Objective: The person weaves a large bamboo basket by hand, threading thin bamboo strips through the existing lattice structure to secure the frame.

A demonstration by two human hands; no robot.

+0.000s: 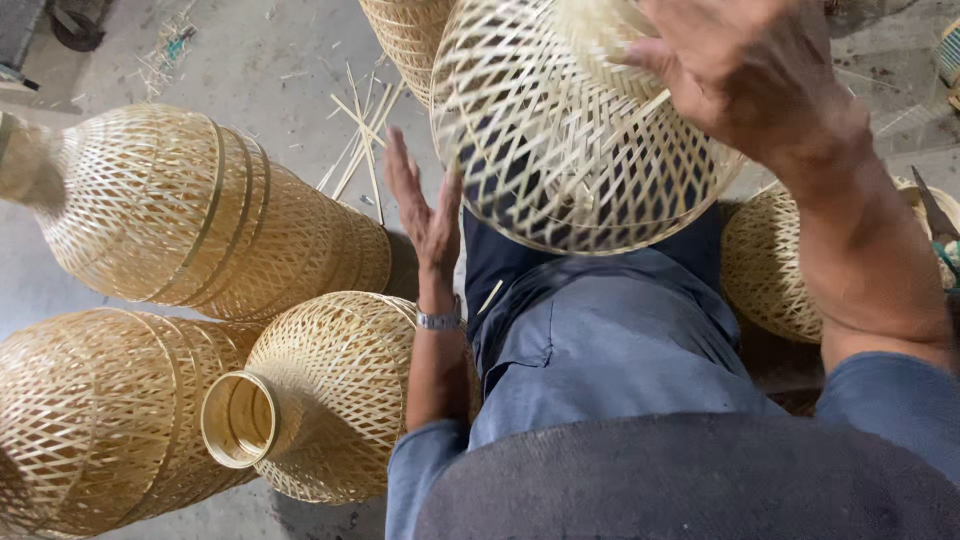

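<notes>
Woven bamboo shade (pixel 570 150) held over the lap, upper centre of the frame.
Right hand (pixel 745 65) grips its top at upper right; left hand (pixel 425 215) is flat, fingers together, against its left side; three finished shades (pixel 190 215) lie lower left.

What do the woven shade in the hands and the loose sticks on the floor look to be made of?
Woven shade: thin pale flat strips, likely bamboo, in an open diamond lattice, unpainted and matte. Loose sticks: the same pale splints, probably raw bamboo. Right hand grips the shade; left hand is flat against its side.
</notes>
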